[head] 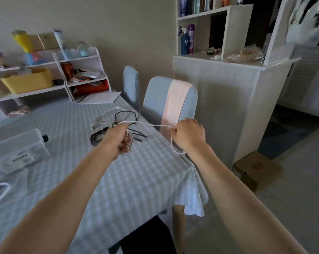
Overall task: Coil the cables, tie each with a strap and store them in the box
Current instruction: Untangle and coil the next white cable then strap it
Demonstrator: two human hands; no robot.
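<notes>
A white cable (pixel 145 123) stretches between my two hands above the table. My left hand (pixel 118 138) grips a small bundle of its loops, which hang below the fist. My right hand (pixel 189 134) pinches the cable further along, and a loose loop droops under that wrist past the table's edge. Behind my left hand lies a tangle of black and white cables (pixel 116 116) on the checked tablecloth (pixel 100 180). A translucent plastic box (pixel 17 145) sits at the left of the table.
Two blue-covered chairs (pixel 166 96) stand at the table's far side, one draped with a pink cloth. A white desk shelf (pixel 50 79) with a yellow bin lines the back. A cardboard box (pixel 255 167) rests on the floor at right. A white strap (pixel 1 191) lies at the left edge.
</notes>
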